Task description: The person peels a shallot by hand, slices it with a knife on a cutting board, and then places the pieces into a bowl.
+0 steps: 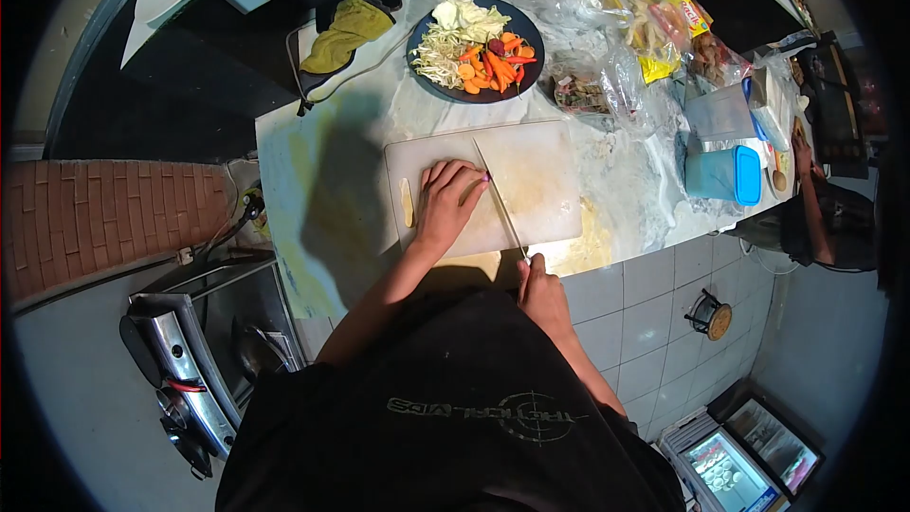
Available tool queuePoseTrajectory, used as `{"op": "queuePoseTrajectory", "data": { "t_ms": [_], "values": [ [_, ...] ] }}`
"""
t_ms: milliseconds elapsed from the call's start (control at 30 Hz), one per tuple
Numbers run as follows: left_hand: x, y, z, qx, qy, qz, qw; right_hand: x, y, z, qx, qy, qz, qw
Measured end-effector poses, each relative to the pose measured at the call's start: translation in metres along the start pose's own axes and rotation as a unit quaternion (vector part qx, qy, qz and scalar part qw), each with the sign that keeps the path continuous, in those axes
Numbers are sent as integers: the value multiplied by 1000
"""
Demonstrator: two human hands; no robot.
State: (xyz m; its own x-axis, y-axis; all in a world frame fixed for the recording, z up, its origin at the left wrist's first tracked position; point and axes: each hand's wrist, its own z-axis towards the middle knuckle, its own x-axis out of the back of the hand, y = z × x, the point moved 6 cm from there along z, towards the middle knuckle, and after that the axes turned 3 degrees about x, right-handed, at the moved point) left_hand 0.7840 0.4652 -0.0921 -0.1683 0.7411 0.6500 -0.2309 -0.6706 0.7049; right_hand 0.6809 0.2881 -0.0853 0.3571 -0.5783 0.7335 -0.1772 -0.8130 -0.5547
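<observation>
A white cutting board (540,171) lies near the front edge of the counter. My right hand (543,294) is closed round the handle of a knife (502,204), whose blade points away from me over the board. On the board, my left hand (450,204) has its fingers bent around a small purplish piece (486,176) beside the blade. Behind the board stands a dark plate (460,93) with cabbage (464,17), bean sprouts (438,57), sliced carrots and red chillies (488,66).
Plastic bags (654,28) of food fill the back right, near a blue-lidded container (722,175). A green cloth (348,35) and a cable lie at back left. Another person's arm (813,199) is at far right. A stove (190,370) stands lower left, a stool (720,320) at right.
</observation>
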Motion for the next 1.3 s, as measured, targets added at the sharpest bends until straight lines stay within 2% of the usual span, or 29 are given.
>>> {"op": "queuePoseTrajectory", "data": {
  "t_ms": [233,500,767,900,1033,1100,1300],
  "values": [
    [-1,-1,0,-2,5,6,1000,2,1,-3,-11,-3,-25,1000],
    [0,-1,-1,-4,14,-4,1000,3,6,-5,-4,-1,76,997],
    [0,-1,0,1,10,-12,1000,6,1,-5,29,6,71,997],
    [0,-1,-1,-2,10,-14,1000,4,2,-5,-8,-9,70,997],
    [-2,-3,0,-1,15,-10,1000,-2,7,-1,-10,-20,66,998],
    [0,-2,0,-14,18,-26,999,2,4,-2,20,2,83,996],
    [-1,-1,1,-4,11,-11,1000,5,2,0,3,-23,60,998]
  ]
}}
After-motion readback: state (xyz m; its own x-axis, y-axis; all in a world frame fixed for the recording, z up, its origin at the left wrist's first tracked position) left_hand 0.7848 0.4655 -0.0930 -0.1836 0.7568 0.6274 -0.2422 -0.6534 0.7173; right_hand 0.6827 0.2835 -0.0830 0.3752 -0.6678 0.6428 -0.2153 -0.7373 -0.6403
